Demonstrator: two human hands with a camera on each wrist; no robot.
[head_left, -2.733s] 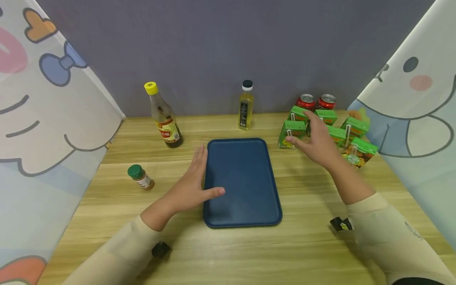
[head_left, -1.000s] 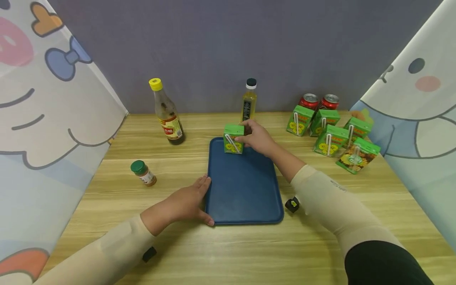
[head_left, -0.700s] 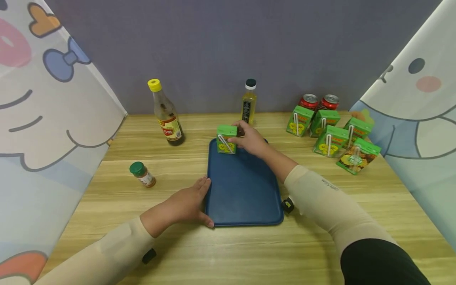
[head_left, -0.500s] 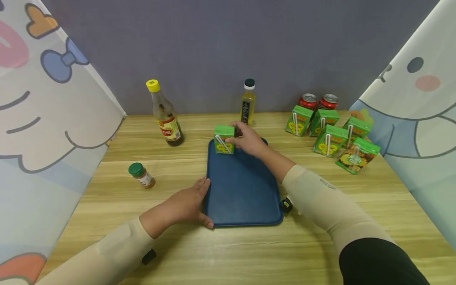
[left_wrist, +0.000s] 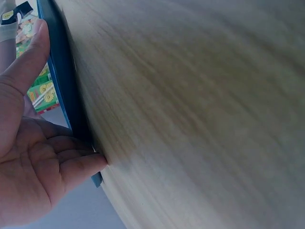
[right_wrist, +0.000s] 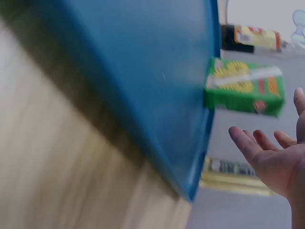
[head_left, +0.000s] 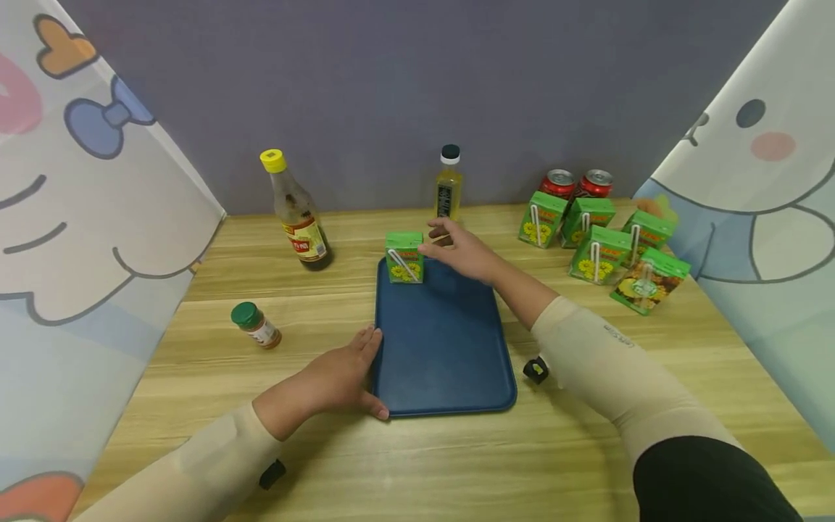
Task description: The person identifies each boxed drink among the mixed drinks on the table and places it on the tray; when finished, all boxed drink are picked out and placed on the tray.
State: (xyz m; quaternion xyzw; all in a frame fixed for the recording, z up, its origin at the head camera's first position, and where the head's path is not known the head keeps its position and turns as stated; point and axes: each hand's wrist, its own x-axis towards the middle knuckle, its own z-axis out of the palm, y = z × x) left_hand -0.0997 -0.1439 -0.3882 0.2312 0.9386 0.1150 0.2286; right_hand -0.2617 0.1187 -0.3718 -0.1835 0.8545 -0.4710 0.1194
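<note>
A green drink carton [head_left: 404,259] with a white straw stands upright at the far left corner of the dark blue tray [head_left: 443,348]. Just right of it is my right hand [head_left: 463,250], its fingers spread and holding nothing; in the right wrist view a gap shows between fingers and carton [right_wrist: 245,88]. My left hand [head_left: 335,377] rests along the tray's left edge, thumb at the near corner. The left wrist view has this hand [left_wrist: 33,157] with fingers extended against the tray's side [left_wrist: 64,71].
Several more green cartons [head_left: 599,255] and two red cans [head_left: 557,184] stand at the back right. A yellow-capped sauce bottle [head_left: 301,225] and a green-lidded spice jar [head_left: 257,326] are left of the tray. An oil bottle [head_left: 449,188] stands behind it.
My right hand brought a carton from the right group to the tray, slid it left into the corner, then let go and drew back right. My left hand came to rest on the tray's edge.
</note>
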